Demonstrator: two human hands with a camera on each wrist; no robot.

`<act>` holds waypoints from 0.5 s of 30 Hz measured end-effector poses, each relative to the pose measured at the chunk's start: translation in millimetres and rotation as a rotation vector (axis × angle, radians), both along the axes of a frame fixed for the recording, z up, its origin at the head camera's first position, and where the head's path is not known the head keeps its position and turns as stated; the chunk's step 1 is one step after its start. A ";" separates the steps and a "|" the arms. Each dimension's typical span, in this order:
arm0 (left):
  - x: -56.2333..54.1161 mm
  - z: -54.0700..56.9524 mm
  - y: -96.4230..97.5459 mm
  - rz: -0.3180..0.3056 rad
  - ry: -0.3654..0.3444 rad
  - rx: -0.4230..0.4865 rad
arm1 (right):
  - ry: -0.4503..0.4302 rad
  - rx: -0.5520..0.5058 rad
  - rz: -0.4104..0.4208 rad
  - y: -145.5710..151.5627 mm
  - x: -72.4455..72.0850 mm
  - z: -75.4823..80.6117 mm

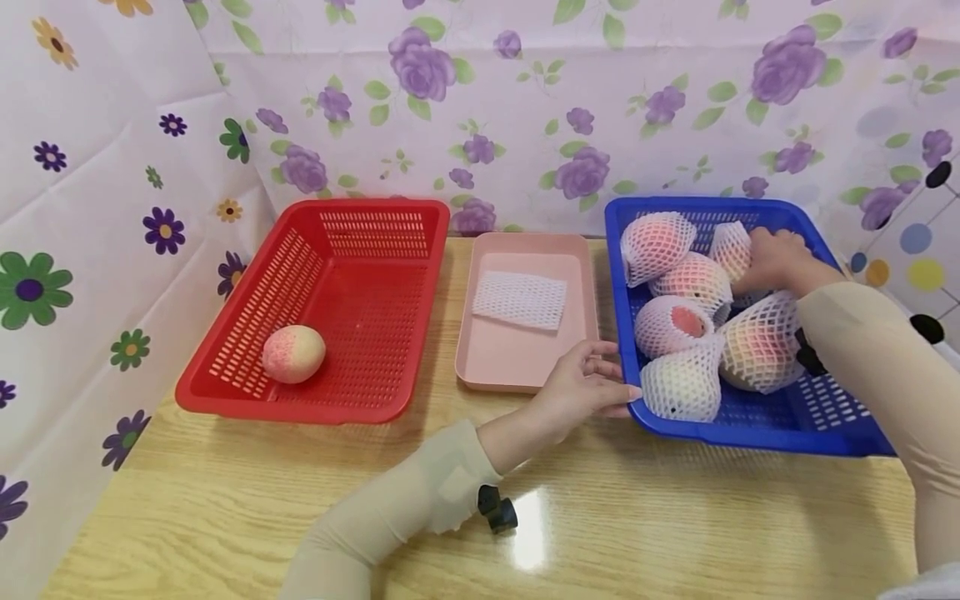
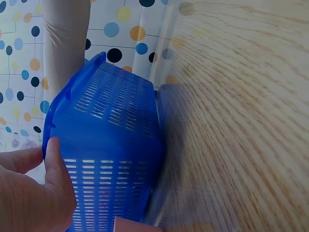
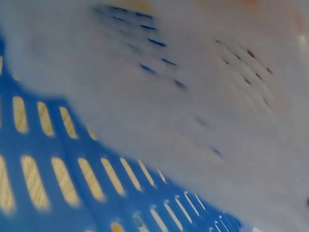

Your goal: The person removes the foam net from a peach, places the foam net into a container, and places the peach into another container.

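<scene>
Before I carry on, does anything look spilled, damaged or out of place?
Nothing looks spilled or damaged. The only slight oddity is the white foam net lying a little askew in the pink tray, not square to its sides.

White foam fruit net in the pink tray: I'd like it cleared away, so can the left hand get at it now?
Probably yes: the left hand touches the rim of the blue basket, beside the pink tray, and nothing covers the white foam fruit net. It would likely just leave the rim.

White glare on glossy tabletop (image 1: pixel 622 525)
</scene>
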State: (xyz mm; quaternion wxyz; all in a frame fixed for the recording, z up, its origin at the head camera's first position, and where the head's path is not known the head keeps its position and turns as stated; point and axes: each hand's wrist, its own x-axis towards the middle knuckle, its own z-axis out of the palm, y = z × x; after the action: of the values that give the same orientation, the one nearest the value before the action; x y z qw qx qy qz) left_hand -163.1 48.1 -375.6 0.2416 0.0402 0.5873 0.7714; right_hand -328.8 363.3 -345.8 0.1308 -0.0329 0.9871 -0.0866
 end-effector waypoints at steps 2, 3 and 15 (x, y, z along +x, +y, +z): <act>0.7 1.0 0.0 -0.004 0.005 -0.010 | -0.002 0.002 0.007 0.0 1.0 2.2; 0.9 1.3 0.2 -0.004 0.005 -0.011 | -0.002 0.002 0.008 -0.1 1.5 3.4; 0.7 1.0 0.5 -0.006 -0.008 0.002 | 0.037 0.001 0.009 0.6 6.4 16.7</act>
State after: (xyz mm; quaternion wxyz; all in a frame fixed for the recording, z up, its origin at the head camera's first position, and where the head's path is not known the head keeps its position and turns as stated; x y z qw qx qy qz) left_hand -162.4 48.7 -374.6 0.2462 0.0392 0.5853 0.7715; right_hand -322.4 364.0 -329.2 0.1131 -0.0388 0.9892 -0.0852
